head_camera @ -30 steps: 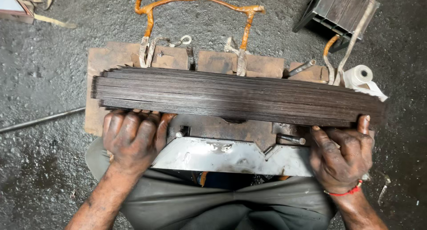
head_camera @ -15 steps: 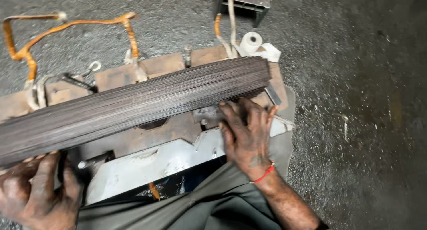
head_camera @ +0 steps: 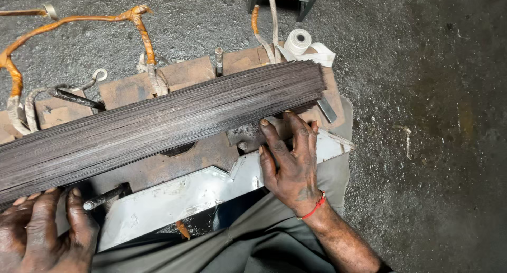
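Gritty grey floor (head_camera: 422,146) all around, darker toward the right; sitting on it, a rusty brown block (head_camera: 185,75) with orange-wrapped leads (head_camera: 142,35) curling off the top and a couple of threaded rods (head_camera: 71,97) poking out.

Across the block, a long stack (head_camera: 158,122) of thin dark steel strips, packed on edge; long axis running from low left up to high right, right end cut square just short of the tape roll (head_camera: 298,40); left end running out of frame.

Under the stack on the near side, a pale metal plate (head_camera: 179,196) with a stepped notch cut in it, lying over grey trousers (head_camera: 264,241).

Left hand (head_camera: 45,233) down at the bottom left corner, fingers curled up against the underside of the stack near its low end; looks like gripping or propping it, though can't tell how firmly.

Right hand (head_camera: 290,157), red thread on the wrist, spread flat and open, palm down on the plate and block just below the stack's right part; fingertips touching or nearly touching the lower edge of the strips, not wrapped round anything.

So stack lies just ahead of both hands, slanting away to the right; left hand actually on it, right one just beside it and nearer the square end.
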Action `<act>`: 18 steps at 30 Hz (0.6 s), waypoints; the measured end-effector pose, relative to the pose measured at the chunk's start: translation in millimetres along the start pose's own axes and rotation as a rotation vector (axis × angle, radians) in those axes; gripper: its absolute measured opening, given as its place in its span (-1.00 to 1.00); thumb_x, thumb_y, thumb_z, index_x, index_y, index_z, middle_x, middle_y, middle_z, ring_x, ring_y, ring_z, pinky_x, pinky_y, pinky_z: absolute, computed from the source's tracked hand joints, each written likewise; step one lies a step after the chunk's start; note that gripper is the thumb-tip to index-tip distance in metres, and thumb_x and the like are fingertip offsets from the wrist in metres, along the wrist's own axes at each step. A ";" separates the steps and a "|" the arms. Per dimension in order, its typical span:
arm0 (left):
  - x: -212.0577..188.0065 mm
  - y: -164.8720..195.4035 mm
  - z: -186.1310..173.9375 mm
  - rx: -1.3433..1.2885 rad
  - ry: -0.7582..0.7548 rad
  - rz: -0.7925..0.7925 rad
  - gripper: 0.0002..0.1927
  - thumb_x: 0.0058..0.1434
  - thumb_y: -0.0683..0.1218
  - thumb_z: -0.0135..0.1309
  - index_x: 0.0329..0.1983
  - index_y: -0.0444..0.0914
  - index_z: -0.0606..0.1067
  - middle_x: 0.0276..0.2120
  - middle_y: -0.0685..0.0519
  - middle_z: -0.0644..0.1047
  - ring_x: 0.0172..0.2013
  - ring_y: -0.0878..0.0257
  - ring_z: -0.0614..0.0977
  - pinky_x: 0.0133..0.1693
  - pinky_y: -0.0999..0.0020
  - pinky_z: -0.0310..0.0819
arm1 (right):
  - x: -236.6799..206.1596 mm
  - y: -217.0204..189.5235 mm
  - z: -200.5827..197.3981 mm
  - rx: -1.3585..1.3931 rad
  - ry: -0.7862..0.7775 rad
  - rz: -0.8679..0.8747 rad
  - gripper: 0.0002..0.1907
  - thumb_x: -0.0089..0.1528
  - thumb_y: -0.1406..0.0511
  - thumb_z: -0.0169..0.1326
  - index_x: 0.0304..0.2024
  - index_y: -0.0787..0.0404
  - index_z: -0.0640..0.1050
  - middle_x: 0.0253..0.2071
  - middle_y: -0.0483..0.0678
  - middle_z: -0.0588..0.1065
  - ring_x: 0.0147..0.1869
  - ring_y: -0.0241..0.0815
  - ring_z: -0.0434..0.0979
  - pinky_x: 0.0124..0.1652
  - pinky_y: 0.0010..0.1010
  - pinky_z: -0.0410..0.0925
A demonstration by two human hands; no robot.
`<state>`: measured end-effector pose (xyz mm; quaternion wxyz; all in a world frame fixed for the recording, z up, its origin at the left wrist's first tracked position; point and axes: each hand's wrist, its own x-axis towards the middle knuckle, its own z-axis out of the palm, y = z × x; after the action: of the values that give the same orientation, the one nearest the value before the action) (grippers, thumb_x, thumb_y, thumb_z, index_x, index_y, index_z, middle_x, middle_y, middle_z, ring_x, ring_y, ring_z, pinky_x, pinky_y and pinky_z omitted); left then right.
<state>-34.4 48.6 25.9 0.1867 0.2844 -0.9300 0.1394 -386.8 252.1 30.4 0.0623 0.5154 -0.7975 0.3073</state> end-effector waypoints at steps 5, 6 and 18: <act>-15.7 -14.5 18.4 -0.139 0.060 -0.061 -0.83 0.42 -0.25 0.24 -0.01 -0.41 0.51 -0.12 -0.15 0.49 -0.06 0.07 0.55 0.14 0.23 0.50 | 5.4 -1.9 -2.4 -0.032 -0.027 0.008 -0.47 0.29 0.26 0.19 0.32 0.07 0.43 0.31 0.23 0.27 0.39 0.23 0.31 0.42 0.37 -0.03; -17.1 -16.3 20.2 -0.144 0.065 -0.056 -0.82 0.43 -0.25 0.26 -0.02 -0.42 0.51 -0.13 -0.16 0.50 -0.07 0.05 0.55 0.13 0.21 0.50 | 7.5 -2.1 -4.0 -0.025 -0.048 0.014 -0.48 0.30 0.26 0.20 0.31 0.08 0.43 0.31 0.20 0.28 0.36 0.20 0.32 0.42 0.36 -0.01; 22.2 -18.1 -2.1 -0.071 0.119 0.141 -0.77 0.27 -0.21 0.36 -0.10 -0.42 0.59 -0.21 -0.14 0.54 -0.17 0.02 0.59 -0.03 0.15 0.52 | 27.9 -6.7 -18.3 -0.288 -0.106 -0.244 -0.52 0.25 0.35 0.23 0.21 0.30 0.46 0.16 0.12 0.39 0.32 0.15 0.33 0.43 0.48 -0.12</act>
<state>-40.3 24.3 40.1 0.2413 0.2026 -0.9393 0.1359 -397.8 238.4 59.6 0.1299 0.6097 -0.7669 0.1527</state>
